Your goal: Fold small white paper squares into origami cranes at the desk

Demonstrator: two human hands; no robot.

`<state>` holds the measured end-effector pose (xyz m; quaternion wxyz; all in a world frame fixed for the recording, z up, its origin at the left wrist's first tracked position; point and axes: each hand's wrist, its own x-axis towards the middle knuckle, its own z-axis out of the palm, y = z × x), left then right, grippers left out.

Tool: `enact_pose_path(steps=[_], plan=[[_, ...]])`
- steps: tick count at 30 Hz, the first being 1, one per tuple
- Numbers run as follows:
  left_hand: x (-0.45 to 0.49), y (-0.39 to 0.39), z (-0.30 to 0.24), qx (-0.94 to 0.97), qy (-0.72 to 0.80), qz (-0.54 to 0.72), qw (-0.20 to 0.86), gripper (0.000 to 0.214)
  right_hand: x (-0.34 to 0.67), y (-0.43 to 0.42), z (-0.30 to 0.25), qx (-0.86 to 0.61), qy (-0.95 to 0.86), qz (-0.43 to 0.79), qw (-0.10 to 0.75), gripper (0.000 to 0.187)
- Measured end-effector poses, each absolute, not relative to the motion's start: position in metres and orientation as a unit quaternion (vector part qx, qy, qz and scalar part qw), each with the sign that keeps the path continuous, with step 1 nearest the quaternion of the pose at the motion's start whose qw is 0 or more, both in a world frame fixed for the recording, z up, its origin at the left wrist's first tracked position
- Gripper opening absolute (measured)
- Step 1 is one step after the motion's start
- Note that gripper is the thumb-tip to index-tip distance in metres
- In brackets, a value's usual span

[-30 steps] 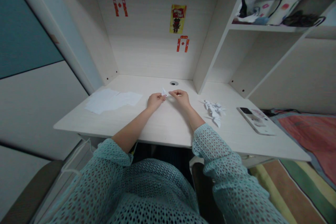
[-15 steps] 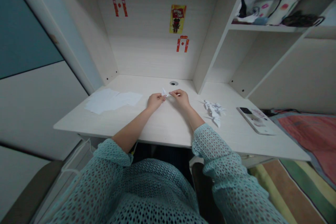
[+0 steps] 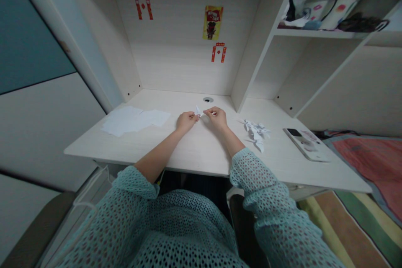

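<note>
A small piece of folded white paper [image 3: 197, 111] with a pointed tip sits between my two hands, above the middle of the desk. My left hand [image 3: 187, 121] is closed, pinching its left side between thumb and fingers. From the right, my right hand [image 3: 216, 118] pinches the paper's other end with thumb and forefinger. Fingers hide part of the paper. To the right of my right forearm lies a heap of folded white paper pieces [image 3: 256, 133]. Sheets of white paper [image 3: 132, 120] lie spread and overlapping on the left of the desk.
A white phone-like device [image 3: 306, 144] rests near the right end of the white desk [image 3: 201, 157]. Behind is a panel with red stickers and a cable hole [image 3: 207, 99]. Cups holding pens [image 3: 341, 7] stand on the upper right shelf. A striped cloth [image 3: 354, 222] lies right below.
Both hands and the folded paper have shifted very slightly to the right. The grip of each hand looks the same.
</note>
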<state>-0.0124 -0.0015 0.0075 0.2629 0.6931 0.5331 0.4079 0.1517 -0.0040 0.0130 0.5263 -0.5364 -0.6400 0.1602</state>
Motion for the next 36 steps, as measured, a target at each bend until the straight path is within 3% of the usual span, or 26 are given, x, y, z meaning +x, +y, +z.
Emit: enact_pose_path(steps=[14, 36], plan=[[-0.013, 0.014, -0.005, 0.673, 0.504, 0.446, 0.306, 0.03, 0.155, 0.003, 0.013, -0.499, -0.577, 0.284, 0.58, 0.04], [-0.012, 0.016, -0.012, 0.689, 0.472, 0.433, 0.339, 0.034, 0.149, 0.009, -0.005, -0.576, -0.602, 0.174, 0.524, 0.028]])
